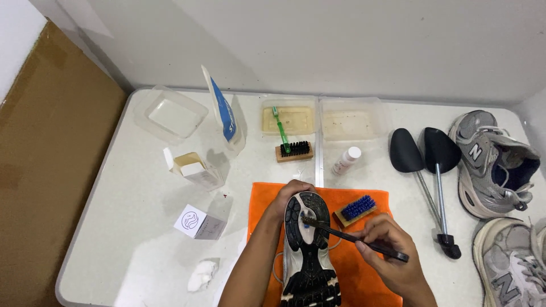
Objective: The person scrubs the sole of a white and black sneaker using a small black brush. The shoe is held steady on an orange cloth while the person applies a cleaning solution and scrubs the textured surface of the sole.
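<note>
Orange cloth [352, 278] cushions the sneaker [307, 250], which lies sole-up at the bench's [142, 250] near edge. The left hand [287, 196] is closed over the toe, steadying it; the right hand [389, 250] pinches a slim black brush [352, 239] whose head rests on the forefoot tread. Short strokes along the grooves should work best — probably with light pressure, though the bristles are hard to make out — while the toe grip stays firm.

Rubber shoe sole [310, 250] matt, orange cloth [358, 284] soft, white table [136, 227] smooth
</note>
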